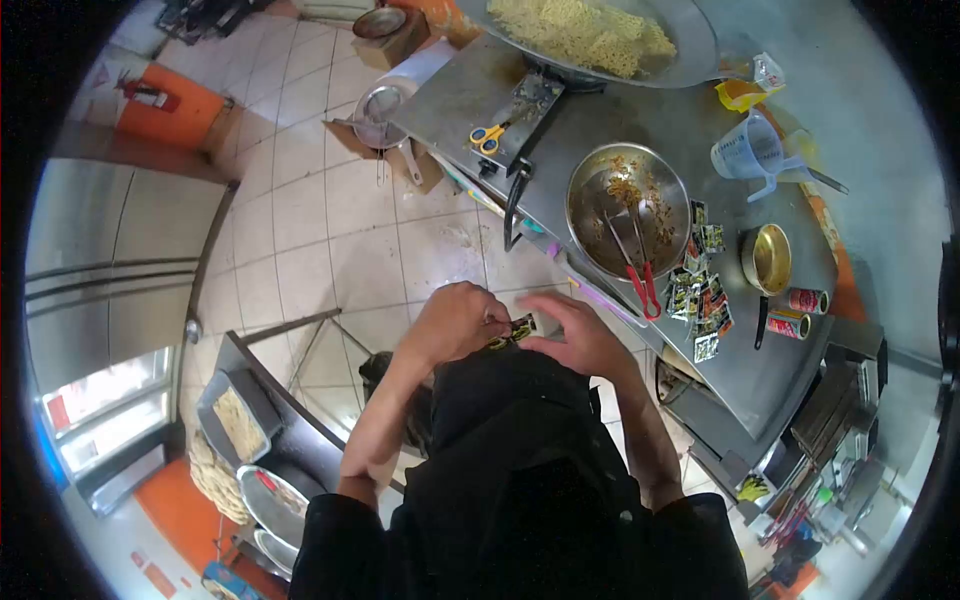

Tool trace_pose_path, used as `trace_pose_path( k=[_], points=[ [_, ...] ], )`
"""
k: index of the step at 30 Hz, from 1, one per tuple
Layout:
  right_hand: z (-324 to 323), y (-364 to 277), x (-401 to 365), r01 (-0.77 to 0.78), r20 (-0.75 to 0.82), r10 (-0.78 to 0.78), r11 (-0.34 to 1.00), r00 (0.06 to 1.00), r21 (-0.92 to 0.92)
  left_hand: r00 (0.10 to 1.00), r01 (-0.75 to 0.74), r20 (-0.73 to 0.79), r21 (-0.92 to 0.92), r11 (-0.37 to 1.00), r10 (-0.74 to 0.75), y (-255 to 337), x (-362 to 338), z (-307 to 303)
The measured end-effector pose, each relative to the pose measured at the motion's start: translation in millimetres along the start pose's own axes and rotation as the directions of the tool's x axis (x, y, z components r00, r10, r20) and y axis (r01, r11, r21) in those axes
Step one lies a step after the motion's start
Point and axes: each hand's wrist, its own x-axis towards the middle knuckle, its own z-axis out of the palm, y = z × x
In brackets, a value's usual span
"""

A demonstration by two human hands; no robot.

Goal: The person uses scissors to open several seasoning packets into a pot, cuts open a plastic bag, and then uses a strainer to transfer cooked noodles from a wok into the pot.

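In front of my waist, my left hand (458, 322) is closed, its fingertips pinching a small dark printed sachet (521, 328). My right hand (580, 338) is just beside the sachet, thumb and fingers apart; I see nothing held in it. More sachets (703, 300) of the same look lie in a loose pile on the steel table (620, 115) to the right. Against that pile stands a steel mixing bowl (590, 220) with brown food bits and red-handled tongs (643, 285) resting inside.
A large pan (700, 40) of noodles is at the table's far end. Yellow scissors (486, 138), a measuring jug (748, 150), a small pot (767, 258) and two cans (789, 323) are on the table. A strainer (383, 106) and side table (290, 400) are at left.
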Motion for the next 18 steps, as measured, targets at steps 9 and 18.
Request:
trace_pose_path(
  k=[9,18],
  points=[
    [22,-30,27,-0.223,-0.256,0.296,0.934,0.920,0.278,0.949,-0.123,-0.304,-0.607,0.785,-0.087,-36,9,-37],
    [32,-53,54,-0.111,-0.318,0.161,0.979,0.934,0.170,0.930,-0.099,-0.295,-0.777,0.621,-0.220,-41,0,-37]
  ],
)
